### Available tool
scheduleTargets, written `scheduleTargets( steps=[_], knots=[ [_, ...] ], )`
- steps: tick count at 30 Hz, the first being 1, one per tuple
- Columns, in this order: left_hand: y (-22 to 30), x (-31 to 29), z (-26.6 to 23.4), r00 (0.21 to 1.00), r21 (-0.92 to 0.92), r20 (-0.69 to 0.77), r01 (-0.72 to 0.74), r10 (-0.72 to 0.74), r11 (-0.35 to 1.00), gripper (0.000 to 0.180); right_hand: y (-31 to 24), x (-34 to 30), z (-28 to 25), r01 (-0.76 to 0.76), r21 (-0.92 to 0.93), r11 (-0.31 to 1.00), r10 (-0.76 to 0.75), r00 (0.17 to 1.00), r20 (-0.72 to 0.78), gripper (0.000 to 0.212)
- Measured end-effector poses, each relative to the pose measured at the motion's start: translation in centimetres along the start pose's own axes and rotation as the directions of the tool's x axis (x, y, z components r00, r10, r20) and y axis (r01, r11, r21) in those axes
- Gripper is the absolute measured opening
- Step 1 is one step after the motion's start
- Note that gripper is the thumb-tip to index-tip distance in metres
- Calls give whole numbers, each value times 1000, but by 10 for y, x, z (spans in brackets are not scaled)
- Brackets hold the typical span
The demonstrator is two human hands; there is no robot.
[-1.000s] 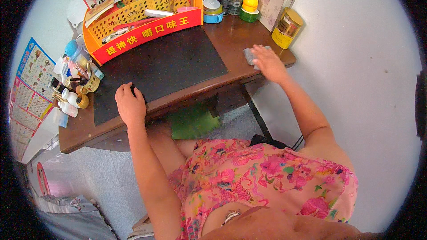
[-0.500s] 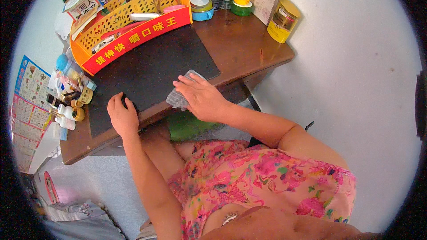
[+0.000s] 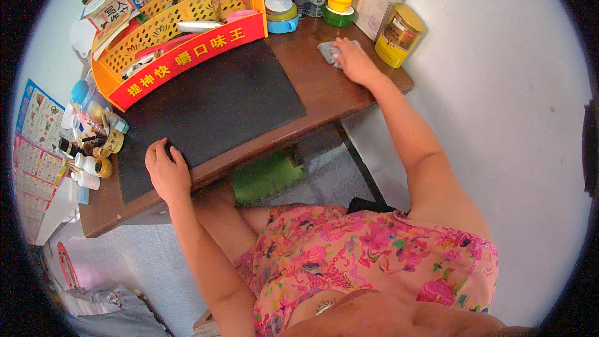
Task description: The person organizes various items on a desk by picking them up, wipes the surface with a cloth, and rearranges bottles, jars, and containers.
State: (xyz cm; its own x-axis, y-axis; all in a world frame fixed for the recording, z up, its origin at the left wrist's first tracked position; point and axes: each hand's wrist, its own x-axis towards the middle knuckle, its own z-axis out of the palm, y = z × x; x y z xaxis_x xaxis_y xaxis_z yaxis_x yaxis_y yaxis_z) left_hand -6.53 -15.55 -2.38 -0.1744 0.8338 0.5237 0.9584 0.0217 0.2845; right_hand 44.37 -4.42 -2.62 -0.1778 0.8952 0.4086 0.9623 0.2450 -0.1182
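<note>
And across swings the right hand (image 3: 355, 63), taking the crumpled grey cloth (image 3: 327, 53) from near the flat black mat (image 3: 231, 103) to the brown wooden desk's right side (image 3: 312, 90), shifting work there; fingers overlie it, clench unclear; left hand (image 3: 168, 171) rests, grip hidden.

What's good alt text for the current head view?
A person's right-hand grip is on a grey cloth on a brown desk, near a gold-lidded yellow canister. The left-hand grip rests near the front of a black mat, with a yellow-and-red organiser at its far side.
</note>
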Motion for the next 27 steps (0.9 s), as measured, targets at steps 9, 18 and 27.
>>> scheduleTargets(
  steps=[9,18,27],
  knots=[
    [5,3,-8,1000,-39,6,30,-30,999,30,44,63,18,-253,-348,903,263,965,-19,43],
    [1,-1,-9,999,-86,-19,32,-34,996,31,-61,-44,-7,89,-127,988,-82,995,59,51],
    [2,-3,-8,999,-72,-31,23,-25,997,31,-88,-8,1,83,-61,995,-74,988,139,50]
  ],
)
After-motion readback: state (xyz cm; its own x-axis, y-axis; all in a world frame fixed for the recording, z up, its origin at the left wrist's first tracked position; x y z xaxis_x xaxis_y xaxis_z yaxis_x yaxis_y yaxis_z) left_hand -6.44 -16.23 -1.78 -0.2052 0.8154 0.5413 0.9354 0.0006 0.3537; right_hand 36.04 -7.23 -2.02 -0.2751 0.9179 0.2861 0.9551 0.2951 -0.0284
